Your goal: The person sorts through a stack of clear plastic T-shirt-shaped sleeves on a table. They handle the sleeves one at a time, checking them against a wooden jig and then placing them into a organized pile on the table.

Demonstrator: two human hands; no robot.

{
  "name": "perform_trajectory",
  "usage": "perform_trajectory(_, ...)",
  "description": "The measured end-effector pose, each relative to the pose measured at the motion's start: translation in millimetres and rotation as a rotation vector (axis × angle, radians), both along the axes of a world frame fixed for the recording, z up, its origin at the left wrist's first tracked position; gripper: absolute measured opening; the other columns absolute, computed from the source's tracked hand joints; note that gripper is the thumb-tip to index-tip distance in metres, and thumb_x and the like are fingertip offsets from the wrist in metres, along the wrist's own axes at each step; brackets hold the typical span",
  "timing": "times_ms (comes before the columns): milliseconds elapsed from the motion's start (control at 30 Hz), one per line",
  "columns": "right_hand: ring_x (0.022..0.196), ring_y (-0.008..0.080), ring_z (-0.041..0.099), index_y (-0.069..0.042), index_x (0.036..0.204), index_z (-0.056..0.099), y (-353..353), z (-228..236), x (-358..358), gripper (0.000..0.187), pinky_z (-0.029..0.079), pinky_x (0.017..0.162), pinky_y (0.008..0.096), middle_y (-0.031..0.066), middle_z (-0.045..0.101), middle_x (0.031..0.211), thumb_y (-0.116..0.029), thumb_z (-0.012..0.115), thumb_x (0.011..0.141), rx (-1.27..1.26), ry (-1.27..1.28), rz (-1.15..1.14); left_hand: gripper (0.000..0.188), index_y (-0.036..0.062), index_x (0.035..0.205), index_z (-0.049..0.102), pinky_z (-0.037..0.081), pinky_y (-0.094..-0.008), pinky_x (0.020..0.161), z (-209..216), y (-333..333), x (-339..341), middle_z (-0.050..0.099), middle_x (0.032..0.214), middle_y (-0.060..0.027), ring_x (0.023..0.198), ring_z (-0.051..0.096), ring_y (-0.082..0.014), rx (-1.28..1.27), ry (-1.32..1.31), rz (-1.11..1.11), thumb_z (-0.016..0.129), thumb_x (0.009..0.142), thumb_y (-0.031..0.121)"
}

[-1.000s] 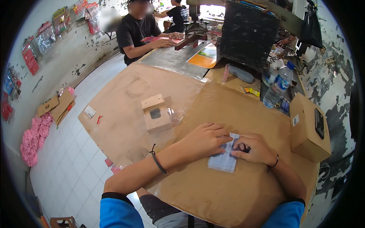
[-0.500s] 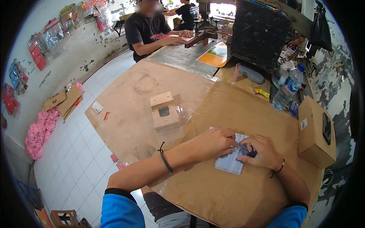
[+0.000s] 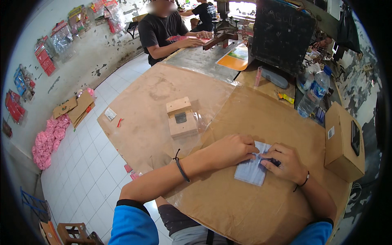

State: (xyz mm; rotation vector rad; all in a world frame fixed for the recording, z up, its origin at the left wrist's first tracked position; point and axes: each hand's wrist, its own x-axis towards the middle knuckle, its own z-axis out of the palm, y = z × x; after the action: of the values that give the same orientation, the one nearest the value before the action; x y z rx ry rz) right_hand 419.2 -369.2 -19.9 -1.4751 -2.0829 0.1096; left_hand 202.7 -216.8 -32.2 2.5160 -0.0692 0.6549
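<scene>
Desk [image 3: 245, 212]: large, covered in brown paper, with a clear plastic sheet [image 3: 212, 106] spread over the middle.

Black panel [image 3: 281, 32]: dark, upright, at the far side of the desk; scratched face.

Person in black shirt [image 3: 159, 30]: seated at the far end, forearms on the desk top. A second person sits further back.

Cardboard box [image 3: 343, 143]: brown, at the right edge, a dark flat thing lying on its top; well apart from the hands.

Wooden block [image 3: 181, 118]: pale, with a dark square inset; stands on the plastic sheet, left of centre, near but clear of the left hand.

Bottle [image 3: 312, 94]: clear plastic, blue cap, upright near the far right.

Orange sheet [image 3: 234, 59]: flat, beside the black panel.

Packet [image 3: 249, 171]: small, flat, pale blue-grey, lying on the brown paper near the front of the desk, between the two hands and touched by both.

Left hand [image 3: 232, 149]: palm down, fingers curled, tips pressing on the packet's upper edge; dark cord band at the wrist.

Right hand [image 3: 286, 163]: fingers bent and closed over a small dark item at the packet's right edge, what it is cannot be told; thin band at the wrist.

Floor [image 3: 81, 163]: white tiles, with cardboard scraps [image 3: 75, 108] and a pink bundle [image 3: 47, 141] by the wall.
</scene>
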Motion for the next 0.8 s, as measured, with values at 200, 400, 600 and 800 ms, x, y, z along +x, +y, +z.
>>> perform_trajectory(200,0.071,0.0219,0.068,-0.008,0.098,0.077,-4,13,-15,0.018,0.054,0.064,0.0338,0.0063,0.072,0.085,-0.018,0.083,0.085,-0.055,0.140,-0.084,0.020,0.0014,0.107,0.073,0.054,-0.0426,0.081,-3,3,2,0.068,0.098,-0.0146,0.089,0.066,-0.0332,0.092,-0.035,0.011,0.072,0.091,0.013)
perform_trajectory(400,0.068,0.0203,0.066,-0.006,0.100,0.077,-6,11,-14,0.014,0.053,0.064,0.0324,0.0078,0.070,0.084,-0.010,0.080,0.087,-0.017,0.053,-0.093,0.019,0.0061,0.104,0.072,0.051,-0.0417,0.084,5,-7,0,0.064,0.097,-0.0117,0.090,0.064,-0.0320,0.072,-0.070,0.096,0.074,0.090,0.018)
perform_trajectory(600,0.072,0.0205,0.065,-0.005,0.105,0.077,-1,4,-16,0.017,0.053,0.066,0.0325,0.0069,0.067,0.086,-0.010,0.079,0.088,-0.030,0.132,-0.105,0.025,0.0079,0.105,0.073,0.048,-0.0389,0.088,5,1,-4,0.063,0.100,-0.0067,0.096,0.061,-0.0269,0.221,-0.043,0.088,0.077,0.089,0.026)
perform_trajectory(800,0.077,0.0215,0.065,-0.007,0.106,0.078,-3,6,-14,0.026,0.053,0.068,0.0332,0.0063,0.066,0.090,-0.018,0.084,0.084,-0.019,0.035,-0.076,0.028,0.0084,0.107,0.075,0.048,-0.0374,0.088,0,0,-4,0.065,0.100,-0.0043,0.096,0.061,-0.0231,0.228,0.017,0.079,0.076,0.088,0.029)
